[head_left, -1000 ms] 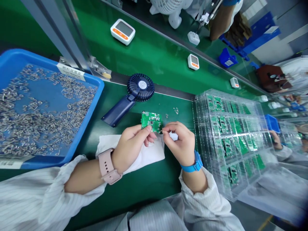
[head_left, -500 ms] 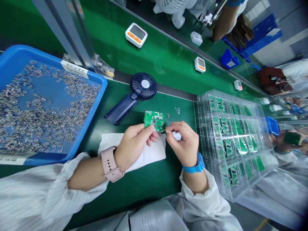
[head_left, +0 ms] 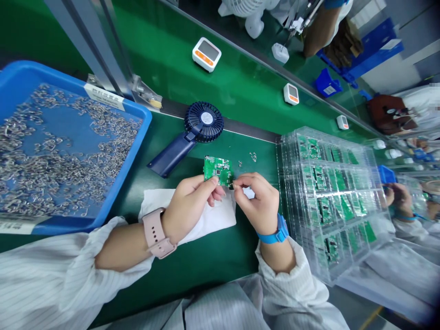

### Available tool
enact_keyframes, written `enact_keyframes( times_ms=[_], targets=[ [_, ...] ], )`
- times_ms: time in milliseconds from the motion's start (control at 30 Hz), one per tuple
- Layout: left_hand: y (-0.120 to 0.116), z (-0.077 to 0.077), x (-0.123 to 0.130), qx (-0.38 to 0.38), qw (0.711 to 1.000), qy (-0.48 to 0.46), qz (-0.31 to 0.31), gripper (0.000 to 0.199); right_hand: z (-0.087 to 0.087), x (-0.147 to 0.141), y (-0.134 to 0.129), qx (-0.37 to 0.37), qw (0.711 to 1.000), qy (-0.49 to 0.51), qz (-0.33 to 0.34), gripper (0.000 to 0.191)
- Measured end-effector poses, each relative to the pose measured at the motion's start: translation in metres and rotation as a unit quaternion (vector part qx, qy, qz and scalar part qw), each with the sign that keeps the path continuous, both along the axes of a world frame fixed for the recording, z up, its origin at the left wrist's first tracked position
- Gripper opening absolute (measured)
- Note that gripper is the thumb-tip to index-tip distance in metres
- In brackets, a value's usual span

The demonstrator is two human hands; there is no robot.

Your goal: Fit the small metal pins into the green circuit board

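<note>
My left hand (head_left: 192,201) pinches a green circuit board (head_left: 217,170) by its lower edge, thumb on top. At the board's lower right corner, the thumb and forefinger of my right hand (head_left: 258,199) are pressed together. Whatever lies between those fingertips is too small to name. Under the left hand a folded white cloth (head_left: 220,217) lies on the green table (head_left: 213,261). Beyond the board sit a few small bent metal pieces (head_left: 253,156). A blue tray (head_left: 142,130) at the left holds many similar wire hooks (head_left: 79,169).
A navy handheld fan (head_left: 187,142) lies behind the board. Stacked clear plastic trays (head_left: 295,201) holding green boards stand at the right. White timers (head_left: 206,55) sit along the green belt beyond a metal rail. A co-worker's hands (head_left: 400,199) are at the far right.
Both my hands and the board have shifted slightly left, the right fingers still at the board's corner. The timers on the belt moved right. The co-worker's green board is no longer visible.
</note>
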State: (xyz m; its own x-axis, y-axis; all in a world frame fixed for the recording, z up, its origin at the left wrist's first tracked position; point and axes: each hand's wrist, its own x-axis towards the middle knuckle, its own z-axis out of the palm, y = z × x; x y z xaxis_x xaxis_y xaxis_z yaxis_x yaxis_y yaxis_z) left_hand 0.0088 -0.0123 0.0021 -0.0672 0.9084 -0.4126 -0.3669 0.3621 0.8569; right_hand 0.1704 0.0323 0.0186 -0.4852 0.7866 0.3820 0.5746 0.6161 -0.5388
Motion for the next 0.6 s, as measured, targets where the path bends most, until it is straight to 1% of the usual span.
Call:
enact_keyframes(
  times_ms=[100, 300, 600],
  targets=[
    [0.0, 0.0, 0.0, -0.005, 1.0, 0.011, 0.001, 0.031, -0.001, -0.001, 0.0, 0.014, 1.0, -0.002, 0.012, 0.012],
    [-0.002, -0.001, -0.001, -0.003, 1.0, 0.014, 0.002, 0.031, -0.001, 0.0, 0.001, -0.019, 1.0, 0.005, -0.003, 0.01],
    [-0.001, -0.001, -0.001, 0.029, 1.0, -0.006, -0.003, 0.031, 0.008, 0.008, 0.006, -0.025, 0.999, 0.027, 0.011, 0.012]
  ],
)
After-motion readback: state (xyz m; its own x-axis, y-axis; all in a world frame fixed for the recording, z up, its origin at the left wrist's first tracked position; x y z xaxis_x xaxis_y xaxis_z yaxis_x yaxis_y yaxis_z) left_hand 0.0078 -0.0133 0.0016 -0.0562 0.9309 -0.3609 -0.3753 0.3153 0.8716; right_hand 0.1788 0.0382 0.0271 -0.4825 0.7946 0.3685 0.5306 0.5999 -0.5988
